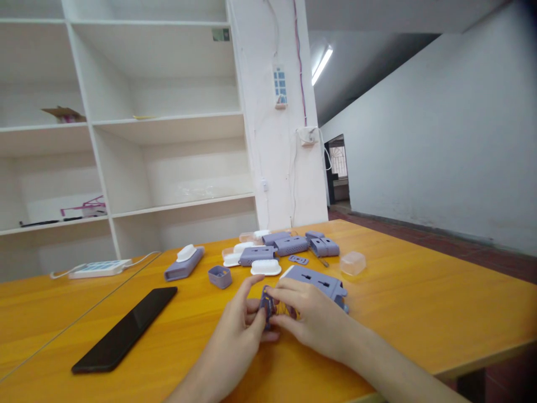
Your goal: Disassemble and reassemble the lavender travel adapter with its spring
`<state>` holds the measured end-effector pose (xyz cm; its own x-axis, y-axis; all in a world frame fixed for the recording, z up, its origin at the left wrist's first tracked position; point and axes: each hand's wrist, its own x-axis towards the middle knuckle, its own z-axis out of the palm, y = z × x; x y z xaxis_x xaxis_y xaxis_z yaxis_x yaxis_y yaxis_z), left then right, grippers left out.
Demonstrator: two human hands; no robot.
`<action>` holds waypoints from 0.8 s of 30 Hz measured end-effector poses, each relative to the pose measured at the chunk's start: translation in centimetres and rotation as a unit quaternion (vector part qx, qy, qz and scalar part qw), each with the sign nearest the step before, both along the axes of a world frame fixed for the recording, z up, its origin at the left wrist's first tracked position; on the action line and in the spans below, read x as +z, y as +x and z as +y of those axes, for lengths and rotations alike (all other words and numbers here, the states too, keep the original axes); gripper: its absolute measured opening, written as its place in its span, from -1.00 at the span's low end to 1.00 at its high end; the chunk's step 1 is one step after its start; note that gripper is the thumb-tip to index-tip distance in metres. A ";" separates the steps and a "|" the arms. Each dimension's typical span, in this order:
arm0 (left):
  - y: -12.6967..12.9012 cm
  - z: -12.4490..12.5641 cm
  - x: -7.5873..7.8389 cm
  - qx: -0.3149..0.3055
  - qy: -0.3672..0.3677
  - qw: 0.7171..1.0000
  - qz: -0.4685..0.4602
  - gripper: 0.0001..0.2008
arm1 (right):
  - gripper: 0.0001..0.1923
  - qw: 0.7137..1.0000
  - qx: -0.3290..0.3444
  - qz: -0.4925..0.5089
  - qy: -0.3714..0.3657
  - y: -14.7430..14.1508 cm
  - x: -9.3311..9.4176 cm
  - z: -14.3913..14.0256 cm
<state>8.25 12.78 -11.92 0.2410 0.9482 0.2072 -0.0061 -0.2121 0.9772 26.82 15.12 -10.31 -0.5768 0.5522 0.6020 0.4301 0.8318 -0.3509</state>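
Note:
Between my two hands is a small purple plastic part (265,305), held upright over the table. My left hand (241,324) grips it from the left with thumb and fingers. From the right, my right hand (308,313) pinches at its edge, where thin wires show near the fingertips. Just behind my right hand lies a larger purple housing (314,280) with two dark slots in its top. A small open purple cup-shaped piece (220,276) sits beyond my left hand, and a white oval cap (265,267) lies straight ahead.
Several purple housings (290,245) and white caps are grouped at the back. A clear plastic cup (353,263) stands to their right. On the left are a dark flat slab (126,330), a purple case (184,264) and a white power strip (100,268). White shelves (168,120) rise behind.

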 end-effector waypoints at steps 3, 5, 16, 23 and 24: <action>-0.6 -1.8 -1.0 0.015 -0.006 1.000 -0.025 -0.25 | -0.70 1.000 0.014 -0.015 0.004 -0.4 -0.1 -0.9; -0.8 -2.7 -1.6 0.031 -0.007 0.999 -0.038 -0.24 | -0.72 0.999 0.027 -0.029 0.007 -0.4 -0.3 -1.4; -1.1 -4.4 -1.1 0.039 -0.024 0.998 -0.043 -0.20 | -0.70 0.996 0.077 -0.031 0.015 -0.9 -1.3 -1.9; -0.7 -4.9 -0.8 0.037 0.000 0.999 -0.029 -0.32 | -0.78 0.994 0.076 -0.048 0.056 -0.8 -1.5 -2.0; -0.7 -4.9 -0.8 0.036 0.001 0.999 -0.026 -0.33 | -0.77 0.994 0.076 -0.051 0.059 -0.7 -1.5 -2.1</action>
